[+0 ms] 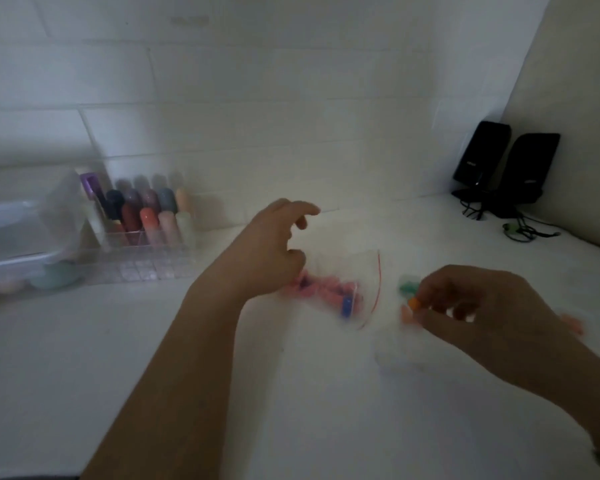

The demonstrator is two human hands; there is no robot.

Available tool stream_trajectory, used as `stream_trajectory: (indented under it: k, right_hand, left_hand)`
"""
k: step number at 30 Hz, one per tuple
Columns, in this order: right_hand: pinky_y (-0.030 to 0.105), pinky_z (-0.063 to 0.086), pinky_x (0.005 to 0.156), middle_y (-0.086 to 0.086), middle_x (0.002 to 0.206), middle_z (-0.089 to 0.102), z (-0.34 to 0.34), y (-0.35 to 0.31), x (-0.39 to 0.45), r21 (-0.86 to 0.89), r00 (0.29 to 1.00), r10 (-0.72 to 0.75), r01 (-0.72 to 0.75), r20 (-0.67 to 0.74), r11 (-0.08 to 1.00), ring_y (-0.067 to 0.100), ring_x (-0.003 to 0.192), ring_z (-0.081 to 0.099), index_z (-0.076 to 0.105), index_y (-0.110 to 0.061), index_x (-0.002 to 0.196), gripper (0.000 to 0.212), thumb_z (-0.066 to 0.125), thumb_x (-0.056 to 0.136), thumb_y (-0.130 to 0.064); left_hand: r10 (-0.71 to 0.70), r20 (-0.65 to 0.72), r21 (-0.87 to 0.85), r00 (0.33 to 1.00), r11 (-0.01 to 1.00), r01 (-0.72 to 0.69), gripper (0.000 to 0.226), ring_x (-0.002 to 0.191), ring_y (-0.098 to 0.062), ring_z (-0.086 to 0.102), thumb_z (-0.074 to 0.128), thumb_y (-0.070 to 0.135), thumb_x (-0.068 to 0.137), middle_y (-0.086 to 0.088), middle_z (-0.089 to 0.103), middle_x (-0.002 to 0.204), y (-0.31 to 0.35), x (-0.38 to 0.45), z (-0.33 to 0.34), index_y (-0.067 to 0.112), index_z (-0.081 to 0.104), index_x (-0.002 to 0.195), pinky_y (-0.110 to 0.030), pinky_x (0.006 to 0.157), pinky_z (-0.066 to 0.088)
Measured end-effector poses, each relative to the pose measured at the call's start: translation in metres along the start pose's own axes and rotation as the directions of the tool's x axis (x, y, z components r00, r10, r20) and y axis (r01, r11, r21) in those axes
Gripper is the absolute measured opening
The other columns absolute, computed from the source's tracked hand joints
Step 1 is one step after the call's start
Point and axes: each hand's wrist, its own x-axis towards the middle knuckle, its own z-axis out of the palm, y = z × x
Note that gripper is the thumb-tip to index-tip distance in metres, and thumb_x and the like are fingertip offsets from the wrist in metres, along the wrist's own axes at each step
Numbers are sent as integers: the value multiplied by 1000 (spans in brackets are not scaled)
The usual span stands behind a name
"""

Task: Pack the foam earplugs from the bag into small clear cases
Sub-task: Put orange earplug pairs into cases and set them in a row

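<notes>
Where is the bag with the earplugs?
The bag lies mid-table in the head view, just under the left hand, left of the right hand.

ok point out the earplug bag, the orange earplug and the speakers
earplug bag [357,289]: head view, clear plastic near its red zip edge
orange earplug [413,303]: head view, end showing at the right hand's fingertips
speakers [530,168]: head view, front of the nearer one

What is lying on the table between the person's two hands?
In the head view, the clear bag of pink and blue foam earplugs lies between the left hand and the right hand.
</notes>
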Motion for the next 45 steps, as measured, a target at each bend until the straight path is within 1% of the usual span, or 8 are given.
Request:
stream_trajectory:
  k: [3, 6, 13, 16, 22, 27, 35, 45]
  right_hand:
    - [12, 42, 51, -11, 68, 68, 9, 2, -18, 160, 993, 64, -80, 98, 984, 7, 53, 56, 64, -31, 82, 18, 77, 75, -22]
    - [13, 41, 53, -14, 71, 67, 23, 9, -28, 134, 991, 71, -86, 110, 987, 8, 54, 56, 59, -40, 88, 21, 74, 77, -30]
    - [14, 38, 59, -21, 79, 61, 33, 11, -37, -51, 986, -26, 35, 163, 998, 2, 69, 55, 61, -39, 89, 12, 66, 79, -44]
    - [7, 31, 58, -22, 75, 57, 30, 9, -38, -200, 987, -96, 121, 132, 972, -11, 68, 48, 60, -40, 92, 18, 54, 77, -48]
    - [9, 32, 60, -23, 85, 59, 22, 14, -39, -122, 969, -82, 113, 232, 986, -5, 71, 52, 60, -44, 97, 24, 54, 75, -51]
    - [13, 38, 60, -24, 86, 60, 27, 19, -39, -67, 970, -81, 99, 228, 993, 4, 69, 56, 60, -45, 94, 24, 55, 72, -54]
    - [12, 39, 62, -28, 81, 58, 23, 13, -41, -108, 986, -141, 149, 85, 983, -3, 70, 50, 59, -42, 91, 18, 60, 75, -51]
    - [9, 23, 57, -50, 86, 43, 25, 9, -43, -245, 990, -29, 63, 141, 968, -17, 78, 47, 58, -38, 74, 26, 67, 66, -61]
  left_hand:
    - [222, 37, 78, 974, 971, -225, 50, 100, -10, 49, 60, 27, 81, 9, 58, 112, 19, -2, 14, 29, 53, 130, -22, 87, 41]
    - [228, 60, 157, 972, 959, -235, 46, 108, -14, 50, 62, 36, 85, 8, 60, 117, 12, 0, 22, 28, 55, 130, -36, 94, 42]
    - [152, -78, 106, 985, 984, -144, 38, 101, -10, 53, 66, 32, 87, 14, 60, 108, 8, 3, 23, 27, 60, 124, -26, 80, 45]
    - [184, -53, 17, 982, 983, -183, 41, 104, -7, 52, 70, 38, 79, 17, 60, 109, 17, -1, 16, 29, 62, 118, -20, 89, 41]
    - [352, 427, -49, 833, 929, -367, 59, 109, -6, 47, 79, 50, 69, 25, 56, 111, 65, -20, 17, 43, 54, 122, -24, 91, 42]
    - [212, 649, 106, 731, 926, -363, 71, 107, -12, 37, 79, 49, 66, 20, 48, 114, 68, -23, 36, 56, 42, 127, -34, 95, 39]
    - [251, 589, 2, 768, 950, -312, 44, 90, 23, 38, 81, 36, 74, 26, 56, 93, 70, -19, 36, 35, 62, 114, 0, 79, 23]
    - [206, 585, 26, 785, 962, -272, 40, 93, 27, 32, 82, 38, 72, 28, 54, 94, 72, -21, 38, 39, 59, 105, 3, 77, 19]
